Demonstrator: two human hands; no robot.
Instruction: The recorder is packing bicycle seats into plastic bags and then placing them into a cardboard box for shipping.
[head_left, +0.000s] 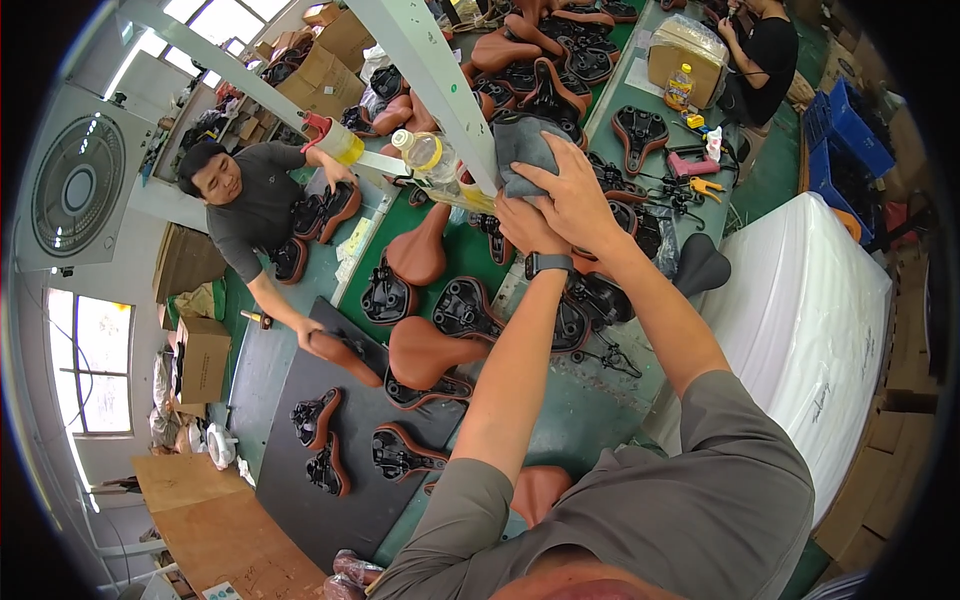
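Observation:
A folded dark grey cloth (524, 152) is up by the white metal post, beyond the saddles on the bench. My right hand (578, 190) lies over it, with the fingers bent across its surface and gripping it. Just below, my left hand (528, 224), with a dark watch on its wrist, is closed at the cloth's lower edge; its fingertips are partly hidden. Beside the post, left of the cloth, is a clear bottle (430, 158) with a white cap and yellow band. Under my forearms lie brown bicycle saddles (428, 352) with black undersides, some upturned.
Across the bench, a co-worker (240, 205) has a hand on a brown saddle (345, 357) over a black mat (290, 470). A white wrapped stack (800, 330) stands at right. Pink glue gun (692, 164), yellow-handled pliers (707, 188) and blue crates (850, 130) lie farther off.

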